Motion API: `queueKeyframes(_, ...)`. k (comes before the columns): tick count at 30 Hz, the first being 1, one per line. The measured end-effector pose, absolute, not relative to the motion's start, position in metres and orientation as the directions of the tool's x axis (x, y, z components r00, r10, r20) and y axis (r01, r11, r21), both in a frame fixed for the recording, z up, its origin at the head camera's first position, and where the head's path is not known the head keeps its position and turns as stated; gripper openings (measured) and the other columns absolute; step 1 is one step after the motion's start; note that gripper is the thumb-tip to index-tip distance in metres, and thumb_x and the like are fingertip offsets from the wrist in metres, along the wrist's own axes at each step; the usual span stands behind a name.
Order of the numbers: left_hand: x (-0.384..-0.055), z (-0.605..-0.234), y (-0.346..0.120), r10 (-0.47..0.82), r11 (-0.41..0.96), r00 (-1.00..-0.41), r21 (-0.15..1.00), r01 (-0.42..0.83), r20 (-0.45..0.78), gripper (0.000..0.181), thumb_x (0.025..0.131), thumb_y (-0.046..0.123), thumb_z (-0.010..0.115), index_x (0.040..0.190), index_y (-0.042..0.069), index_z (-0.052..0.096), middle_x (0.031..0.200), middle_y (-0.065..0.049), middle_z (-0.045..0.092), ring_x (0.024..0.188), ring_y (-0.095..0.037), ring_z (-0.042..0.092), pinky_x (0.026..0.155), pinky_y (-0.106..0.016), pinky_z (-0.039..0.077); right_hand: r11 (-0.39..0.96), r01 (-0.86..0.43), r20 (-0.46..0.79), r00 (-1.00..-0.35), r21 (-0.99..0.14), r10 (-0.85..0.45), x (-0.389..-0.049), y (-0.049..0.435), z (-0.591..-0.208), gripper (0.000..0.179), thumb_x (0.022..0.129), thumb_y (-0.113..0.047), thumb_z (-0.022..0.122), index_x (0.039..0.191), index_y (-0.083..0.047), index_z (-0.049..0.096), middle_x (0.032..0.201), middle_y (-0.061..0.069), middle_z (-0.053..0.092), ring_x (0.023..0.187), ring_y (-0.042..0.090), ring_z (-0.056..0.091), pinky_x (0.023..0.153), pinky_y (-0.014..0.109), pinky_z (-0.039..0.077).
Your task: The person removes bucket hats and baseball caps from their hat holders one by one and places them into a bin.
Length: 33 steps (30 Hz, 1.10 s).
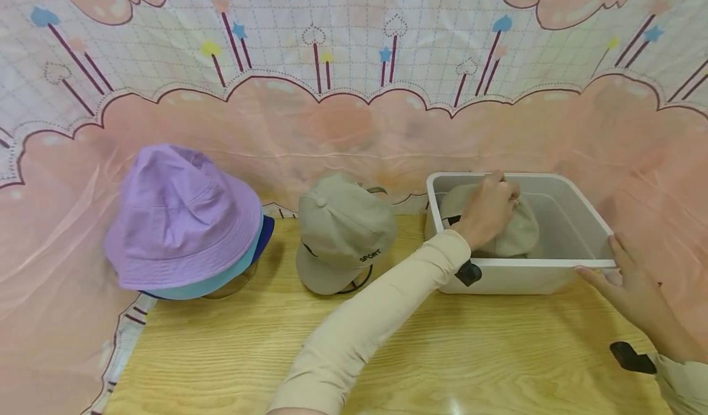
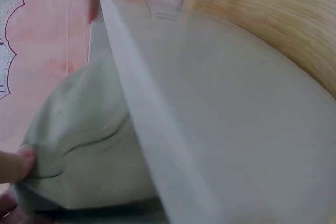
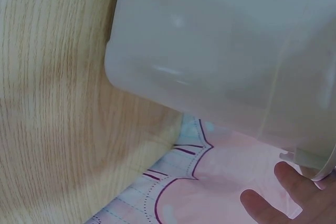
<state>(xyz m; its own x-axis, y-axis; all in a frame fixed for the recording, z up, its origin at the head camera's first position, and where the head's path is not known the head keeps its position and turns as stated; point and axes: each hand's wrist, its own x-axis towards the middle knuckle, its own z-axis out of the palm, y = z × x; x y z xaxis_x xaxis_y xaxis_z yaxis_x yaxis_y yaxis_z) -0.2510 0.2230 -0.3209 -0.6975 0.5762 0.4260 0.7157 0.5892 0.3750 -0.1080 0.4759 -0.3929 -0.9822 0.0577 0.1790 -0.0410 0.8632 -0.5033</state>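
My left hand (image 1: 492, 209) reaches into the white plastic bin (image 1: 514, 278) and pinches a khaki cap (image 1: 522, 227) by its fabric. The cap lies in the bin's left half; a dark patch shows at its left side. In the left wrist view, thumb and fingers hold the edge of the cap (image 2: 89, 135) behind the bin's pale wall (image 2: 231, 103). My right hand (image 1: 636, 289) spans the bin's front right corner, thumb at the front rim and straight fingers along the right rim. Its spread fingers (image 3: 268, 208) show near the bin's edge in the right wrist view.
Left of the bin, a khaki cap marked SPORT (image 1: 343, 224) sits on a dark wire stand. At far left a purple bucket hat (image 1: 188, 224) covers a light blue and a dark blue hat. Wooden table (image 1: 232, 353); patterned cloth (image 1: 354, 126) hangs behind.
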Motion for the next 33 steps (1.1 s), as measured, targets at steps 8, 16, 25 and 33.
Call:
queueKeyframes(8, -0.252, -0.324, 0.207, 0.696, 0.530, -0.641, 0.370, 0.763, 0.323, 0.022, 0.092, 0.009, 0.058, 0.108, 0.015, 0.072, 0.101, 0.003, 0.062, 0.091, -0.005, 0.057, 0.071, -0.009, 0.043, 0.866, -0.056, 0.196, -0.979, -0.497, 0.049, -0.109, 0.474, -0.393, 0.090, 0.091, -0.030, 0.061, 0.149, -0.002, -0.001, 0.155, 0.016, -0.012, 0.131, 0.058, -0.003, 0.091, 0.077, 0.001)
queueKeyframes(16, -0.243, -0.324, 0.184, 0.793, 0.436, -0.510, 0.275, 0.857, 0.333, 0.029, 0.092, 0.010, 0.052, 0.116, 0.013, 0.068, 0.116, -0.001, 0.062, 0.098, -0.007, 0.057, 0.070, -0.012, 0.042, 0.866, -0.051, 0.193, -0.980, -0.497, 0.053, -0.105, 0.473, -0.396, 0.090, 0.091, -0.030, 0.060, 0.149, -0.001, -0.001, 0.155, 0.016, -0.011, 0.133, 0.055, -0.004, 0.092, 0.077, -0.001)
queueKeyframes(25, -0.234, -0.316, 0.155, 0.794, 0.444, -0.515, 0.272, 0.854, 0.323, 0.033, 0.091, 0.012, 0.054, 0.121, 0.018, 0.065, 0.124, 0.004, 0.057, 0.113, -0.009, 0.050, 0.083, -0.017, 0.042, 0.856, -0.019, 0.158, -0.985, -0.517, 0.073, -0.103, 0.474, -0.393, 0.090, 0.092, -0.032, 0.059, 0.148, -0.002, -0.004, 0.154, 0.014, -0.014, 0.131, 0.058, -0.005, 0.094, 0.075, 0.000)
queueKeyframes(33, -0.235, -0.312, 0.126, 0.743, 0.414, -0.531, 0.343, 0.843, 0.408, 0.029, 0.091, 0.010, 0.056, 0.118, 0.014, 0.066, 0.119, -0.002, 0.059, 0.098, -0.010, 0.056, 0.070, -0.014, 0.043, 0.862, -0.034, 0.161, -0.985, -0.506, 0.055, -0.106, 0.472, -0.391, 0.091, 0.091, -0.032, 0.060, 0.147, 0.003, -0.003, 0.154, 0.020, -0.013, 0.132, 0.056, -0.007, 0.094, 0.075, -0.002)
